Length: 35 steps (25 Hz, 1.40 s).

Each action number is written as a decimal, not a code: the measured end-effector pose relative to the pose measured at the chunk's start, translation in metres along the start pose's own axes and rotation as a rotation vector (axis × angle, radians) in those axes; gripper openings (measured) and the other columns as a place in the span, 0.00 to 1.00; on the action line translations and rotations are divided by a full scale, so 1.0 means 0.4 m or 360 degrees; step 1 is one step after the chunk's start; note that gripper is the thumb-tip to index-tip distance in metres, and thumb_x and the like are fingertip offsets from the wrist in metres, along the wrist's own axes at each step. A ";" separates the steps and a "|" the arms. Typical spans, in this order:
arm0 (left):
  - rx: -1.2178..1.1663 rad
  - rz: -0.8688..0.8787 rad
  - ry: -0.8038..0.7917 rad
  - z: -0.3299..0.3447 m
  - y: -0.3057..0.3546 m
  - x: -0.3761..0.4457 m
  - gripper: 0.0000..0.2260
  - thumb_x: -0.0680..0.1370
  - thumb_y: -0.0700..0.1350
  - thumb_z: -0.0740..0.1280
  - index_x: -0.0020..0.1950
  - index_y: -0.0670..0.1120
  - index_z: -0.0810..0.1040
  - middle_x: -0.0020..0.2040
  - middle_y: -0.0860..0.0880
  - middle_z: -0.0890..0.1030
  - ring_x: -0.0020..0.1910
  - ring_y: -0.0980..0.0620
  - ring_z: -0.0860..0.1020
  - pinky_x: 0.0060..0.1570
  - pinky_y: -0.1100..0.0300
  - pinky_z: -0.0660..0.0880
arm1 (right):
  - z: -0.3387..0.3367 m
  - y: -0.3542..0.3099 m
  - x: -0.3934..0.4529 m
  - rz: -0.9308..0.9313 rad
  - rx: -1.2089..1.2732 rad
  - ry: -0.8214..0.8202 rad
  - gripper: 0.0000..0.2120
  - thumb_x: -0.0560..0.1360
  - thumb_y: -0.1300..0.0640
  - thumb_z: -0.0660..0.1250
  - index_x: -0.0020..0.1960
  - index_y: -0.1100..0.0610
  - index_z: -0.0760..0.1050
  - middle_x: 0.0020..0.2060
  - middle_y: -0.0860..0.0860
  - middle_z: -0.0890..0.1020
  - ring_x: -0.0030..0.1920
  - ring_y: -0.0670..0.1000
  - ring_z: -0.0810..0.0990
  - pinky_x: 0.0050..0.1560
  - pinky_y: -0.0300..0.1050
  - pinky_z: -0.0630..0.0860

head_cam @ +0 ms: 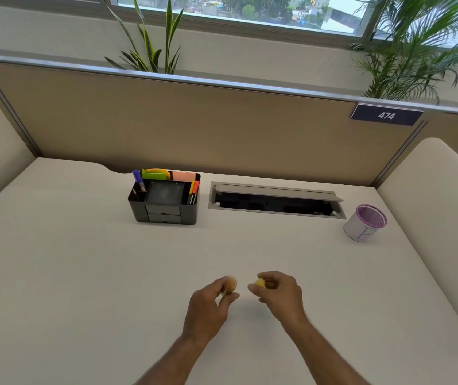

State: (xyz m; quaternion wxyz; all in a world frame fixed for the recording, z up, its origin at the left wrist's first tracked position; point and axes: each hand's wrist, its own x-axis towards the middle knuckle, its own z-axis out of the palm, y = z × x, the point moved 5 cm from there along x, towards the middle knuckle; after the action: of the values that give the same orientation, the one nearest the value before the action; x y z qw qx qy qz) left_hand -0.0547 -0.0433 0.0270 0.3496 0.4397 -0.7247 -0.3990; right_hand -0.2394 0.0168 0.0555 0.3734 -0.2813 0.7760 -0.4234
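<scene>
My left hand [208, 304] holds a small tan, rounded object [230, 285] between thumb and fingers, just above the white desk [83, 273]. A short gap to its right, my right hand [280, 293] pinches a small yellow piece [259, 283] at its fingertips. Both items are blurred and partly hidden by the fingers, so I cannot tell what they are. The two hands sit close together near the front middle of the desk.
A black desk organiser [164, 200] with pens, markers and sticky notes stands at the back. An open cable tray [275, 201] lies to its right, and a purple mesh cup [365, 222] further right. Beige partition panels [194, 120] enclose the desk.
</scene>
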 end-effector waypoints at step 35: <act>-0.0243 0.0275 -0.0545 0.246 0.226 0.161 0.12 0.76 0.56 0.71 0.58 0.56 0.80 0.54 0.59 0.85 0.56 0.57 0.81 0.57 0.55 0.78 | -0.165 0.007 0.015 -0.0620 -0.0015 0.0433 0.20 0.72 0.66 0.73 0.49 0.40 0.80 0.45 0.37 0.85 0.45 0.45 0.84 0.38 0.32 0.77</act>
State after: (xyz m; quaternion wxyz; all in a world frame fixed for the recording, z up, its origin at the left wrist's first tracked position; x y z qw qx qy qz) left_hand -0.1955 -0.0490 0.0740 0.2864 0.2737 -0.7764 -0.4901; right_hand -0.2971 0.0429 0.0750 0.1755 -0.3676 0.7522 -0.5179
